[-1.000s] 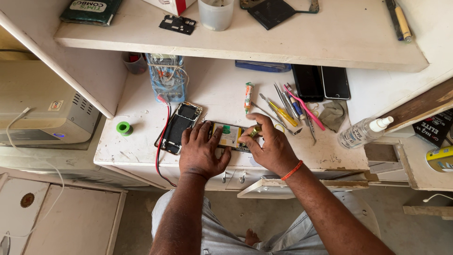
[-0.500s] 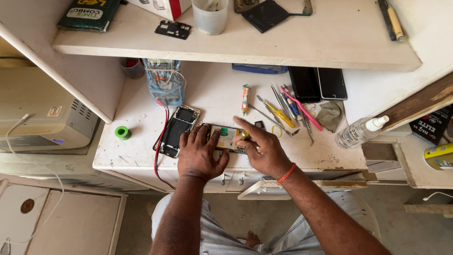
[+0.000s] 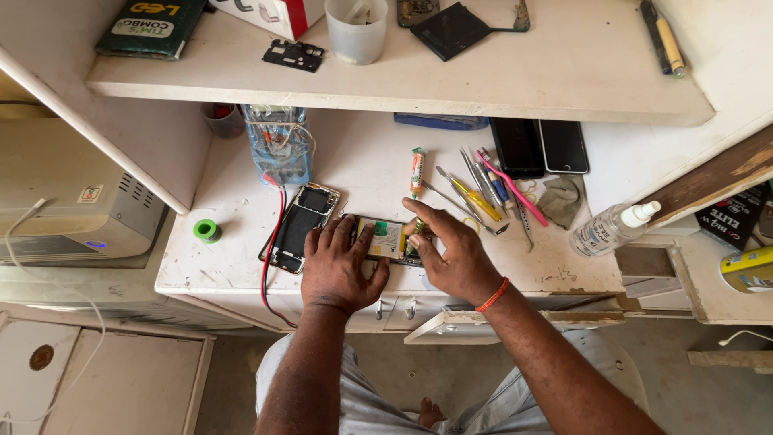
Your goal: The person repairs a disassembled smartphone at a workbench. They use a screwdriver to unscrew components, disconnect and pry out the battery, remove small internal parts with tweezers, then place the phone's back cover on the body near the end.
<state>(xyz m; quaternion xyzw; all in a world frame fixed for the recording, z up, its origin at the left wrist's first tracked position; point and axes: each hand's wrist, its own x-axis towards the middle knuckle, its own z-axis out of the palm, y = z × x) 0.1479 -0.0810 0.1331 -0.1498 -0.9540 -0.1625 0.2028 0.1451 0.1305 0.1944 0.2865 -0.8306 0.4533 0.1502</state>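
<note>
- Left hand [image 3: 342,266] lies flat, fingers spread, pinning the opened phone [image 3: 389,240] near the workbench's [image 3: 233,266] front edge.
- Right hand [image 3: 451,256] curls loosely over the phone's right end, fingertips pressing, nothing gripped.
- Second opened phone [image 3: 299,227] lies just left; hand tools [image 3: 483,189] lie behind.

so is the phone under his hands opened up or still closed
Opened up: the phone lies flat with its back off, yellowish insides showing between the left hand and right hand.

Bare forearms, no sleeves; an orange-red thread band [image 3: 493,295] circles the right wrist; light grey trousers [image 3: 378,403], bare feet
</note>
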